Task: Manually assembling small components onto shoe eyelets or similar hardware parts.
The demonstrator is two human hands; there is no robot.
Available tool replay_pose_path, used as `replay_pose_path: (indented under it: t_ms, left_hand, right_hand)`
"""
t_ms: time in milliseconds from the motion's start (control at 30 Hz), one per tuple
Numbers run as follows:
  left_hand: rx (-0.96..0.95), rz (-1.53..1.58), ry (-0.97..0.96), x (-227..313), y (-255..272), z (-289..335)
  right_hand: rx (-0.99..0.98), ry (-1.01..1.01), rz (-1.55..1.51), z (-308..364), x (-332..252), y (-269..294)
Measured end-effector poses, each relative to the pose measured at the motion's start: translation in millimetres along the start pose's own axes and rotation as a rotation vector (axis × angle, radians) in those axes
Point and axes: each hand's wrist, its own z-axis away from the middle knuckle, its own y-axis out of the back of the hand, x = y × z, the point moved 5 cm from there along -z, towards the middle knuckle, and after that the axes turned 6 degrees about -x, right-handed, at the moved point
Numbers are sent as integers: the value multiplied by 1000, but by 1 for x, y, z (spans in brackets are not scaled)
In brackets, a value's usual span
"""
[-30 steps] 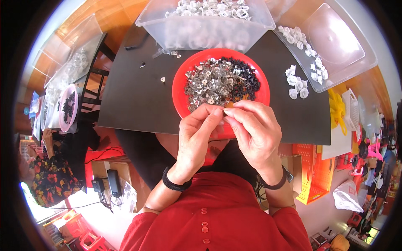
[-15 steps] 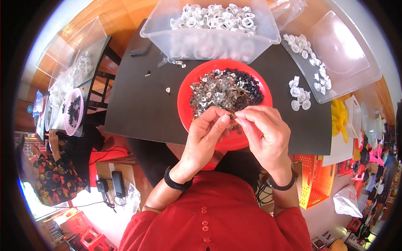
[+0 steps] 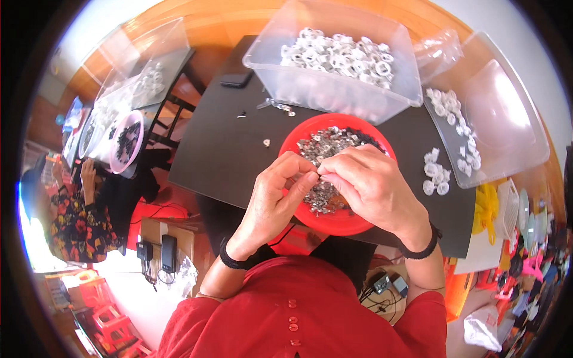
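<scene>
My left hand (image 3: 277, 194) and my right hand (image 3: 375, 190) meet over a round red basin (image 3: 341, 225), thumbs and forefingers pinched together tip to tip. Whatever they pinch is tiny and mostly covered by the fingers; I cannot make it out. Small silvery metal pieces (image 3: 319, 201) are heaped in the left and near part of the basin. Toward its far right side lie small black parts (image 3: 361, 136), partly hidden behind my right hand.
Beyond the basin, a clear plastic bin (image 3: 334, 92) holds many white ring-shaped parts (image 3: 343, 56). More white parts (image 3: 439, 173) lie on the dark table (image 3: 221, 152) and on a clear lid (image 3: 501, 143) at right. At far left, another person (image 3: 80, 230) sits near a pink bowl (image 3: 138, 122).
The whole view has shifted, so the table, bin and basin appear lower and farther right. My right hand has turned, showing more of its back. A dark piece seen between the fingertips is now hidden.
</scene>
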Motion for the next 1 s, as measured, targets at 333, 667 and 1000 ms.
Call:
replay_pose_path:
  t_ms: [333,667,1000]
  left_hand:
    - [141,40,124,-2,20,3]
    - [139,985,103,-17,6,-10]
    - [88,1056,146,-27,5,-10]
  right_hand:
    - [-42,129,72,-27,1,-17]
    - [68,-73,-13,-28,11,-18]
    - [84,-146,-136,-28,21,-26]
